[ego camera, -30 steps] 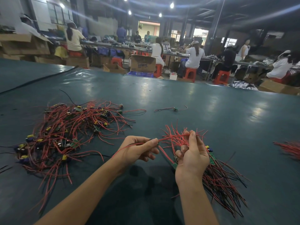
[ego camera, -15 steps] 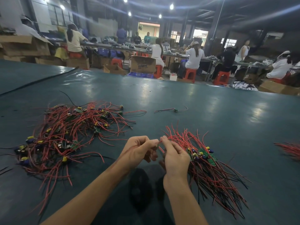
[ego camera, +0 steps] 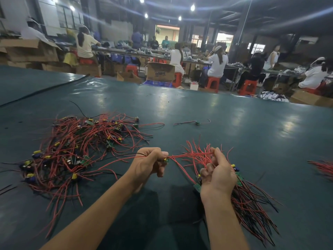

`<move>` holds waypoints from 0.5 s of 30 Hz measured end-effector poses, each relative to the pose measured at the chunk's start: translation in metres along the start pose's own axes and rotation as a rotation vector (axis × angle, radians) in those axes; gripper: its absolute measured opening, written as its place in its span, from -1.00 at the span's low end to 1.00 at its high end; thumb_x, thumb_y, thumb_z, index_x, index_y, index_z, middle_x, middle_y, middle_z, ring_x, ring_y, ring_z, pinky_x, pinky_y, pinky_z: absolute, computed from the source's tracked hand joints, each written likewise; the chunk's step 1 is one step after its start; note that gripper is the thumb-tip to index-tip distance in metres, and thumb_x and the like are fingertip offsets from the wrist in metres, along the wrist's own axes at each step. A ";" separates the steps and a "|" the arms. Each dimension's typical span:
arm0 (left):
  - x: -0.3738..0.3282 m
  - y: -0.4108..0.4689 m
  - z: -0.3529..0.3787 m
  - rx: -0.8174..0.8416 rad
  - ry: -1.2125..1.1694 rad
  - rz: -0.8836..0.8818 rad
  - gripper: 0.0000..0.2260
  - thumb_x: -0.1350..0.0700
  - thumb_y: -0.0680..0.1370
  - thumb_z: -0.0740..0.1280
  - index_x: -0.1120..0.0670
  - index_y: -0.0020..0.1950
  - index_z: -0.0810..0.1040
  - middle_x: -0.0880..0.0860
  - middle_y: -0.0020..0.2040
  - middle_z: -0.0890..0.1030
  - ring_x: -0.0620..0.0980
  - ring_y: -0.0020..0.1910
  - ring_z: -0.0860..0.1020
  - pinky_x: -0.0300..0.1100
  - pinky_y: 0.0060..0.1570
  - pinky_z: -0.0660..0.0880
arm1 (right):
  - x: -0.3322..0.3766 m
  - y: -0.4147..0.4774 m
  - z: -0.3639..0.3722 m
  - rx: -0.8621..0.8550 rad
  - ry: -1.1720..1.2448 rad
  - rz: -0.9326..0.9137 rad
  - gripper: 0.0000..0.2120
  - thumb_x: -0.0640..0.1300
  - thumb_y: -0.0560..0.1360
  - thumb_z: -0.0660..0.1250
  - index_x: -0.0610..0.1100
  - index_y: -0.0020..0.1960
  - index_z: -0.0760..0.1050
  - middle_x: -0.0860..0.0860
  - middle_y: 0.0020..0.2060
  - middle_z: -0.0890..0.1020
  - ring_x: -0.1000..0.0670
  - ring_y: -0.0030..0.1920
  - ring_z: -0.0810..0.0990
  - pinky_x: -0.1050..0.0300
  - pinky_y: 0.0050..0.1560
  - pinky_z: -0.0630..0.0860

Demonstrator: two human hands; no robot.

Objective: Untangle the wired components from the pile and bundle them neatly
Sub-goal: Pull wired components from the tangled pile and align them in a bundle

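Left hand (ego camera: 150, 164) fisted on one wired component (ego camera: 187, 155), small green board poking out at the knuckles, its red lead stretched taut across to the right. Trailing red and black leads run left from the fist toward the pile. Right hand (ego camera: 217, 175) closed around the bundle (ego camera: 250, 204), thumb and fingertips pinching the far end of that same stretched lead at the top. Bundle wires fan out below and right of the wrist onto the desk (ego camera: 234, 127), red and black mixed, green boards and a yellow-blue part peeking beside the palm; short red ends stick up above the fingers.

Tangled pile (ego camera: 77, 150) on the desk, left of both hands, well apart from the bundle: red wires, yellow and blue parts, green boards, a few black leads straying out. One loose component (ego camera: 197, 123) alone farther back, between pile and bundle, untouched. More red wires (ego camera: 322, 167) at the right edge, blurred. Dark green glossy desk surface. Workers on red stools (ego camera: 212, 83) at benches in the background, cardboard boxes (ego camera: 160, 72) on the floor.
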State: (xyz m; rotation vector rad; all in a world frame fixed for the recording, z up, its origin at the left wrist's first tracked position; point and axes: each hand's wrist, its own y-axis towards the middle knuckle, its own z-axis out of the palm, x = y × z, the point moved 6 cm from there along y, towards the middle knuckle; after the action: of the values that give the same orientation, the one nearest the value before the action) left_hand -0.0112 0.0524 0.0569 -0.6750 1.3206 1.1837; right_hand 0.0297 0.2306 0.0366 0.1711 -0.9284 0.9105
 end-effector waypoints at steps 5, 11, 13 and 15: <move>0.005 0.001 0.001 -0.043 -0.002 -0.015 -0.75 0.01 0.39 0.39 0.01 -0.47 0.47 0.05 -0.48 0.47 -0.02 -0.51 0.43 -0.24 -0.48 0.39 | -0.016 -0.015 0.006 0.032 -0.137 0.070 -0.76 0.06 0.47 0.44 -0.08 -0.28 0.65 0.16 -0.51 0.46 0.15 -0.56 0.29 0.31 -0.57 0.25; 0.007 0.000 0.009 -0.018 0.063 -0.027 -0.68 -0.09 0.35 0.43 0.15 -0.38 0.49 0.10 -0.45 0.50 -0.02 -0.47 0.46 -0.24 -0.44 0.40 | -0.044 -0.049 0.033 0.321 -0.354 -0.022 -0.70 -0.03 0.50 0.42 -0.05 -0.38 0.69 -0.03 -0.43 0.65 0.04 -0.37 0.61 0.09 -0.26 0.60; 0.007 0.000 0.007 -0.012 0.081 -0.041 -0.68 -0.10 0.36 0.44 0.13 -0.38 0.52 0.09 -0.44 0.50 -0.01 -0.46 0.47 -0.25 -0.44 0.41 | -0.043 -0.049 0.034 0.330 -0.348 -0.070 -0.70 -0.08 0.53 0.40 -0.04 -0.38 0.69 -0.04 -0.39 0.68 0.01 -0.33 0.63 0.11 -0.23 0.60; 0.009 0.000 0.007 -0.016 0.102 -0.087 -0.69 -0.14 0.38 0.51 0.08 -0.37 0.61 0.09 -0.43 0.55 0.02 -0.44 0.49 -0.25 -0.44 0.42 | -0.038 -0.047 0.032 0.301 -0.324 -0.128 -0.71 -0.16 0.53 0.40 -0.02 -0.35 0.70 -0.02 -0.34 0.71 0.03 -0.29 0.67 0.19 -0.25 0.61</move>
State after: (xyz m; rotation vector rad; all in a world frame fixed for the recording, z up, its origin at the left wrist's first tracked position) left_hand -0.0103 0.0608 0.0492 -0.8058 1.3537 1.1030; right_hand 0.0344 0.1627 0.0392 0.6439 -1.0603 0.9155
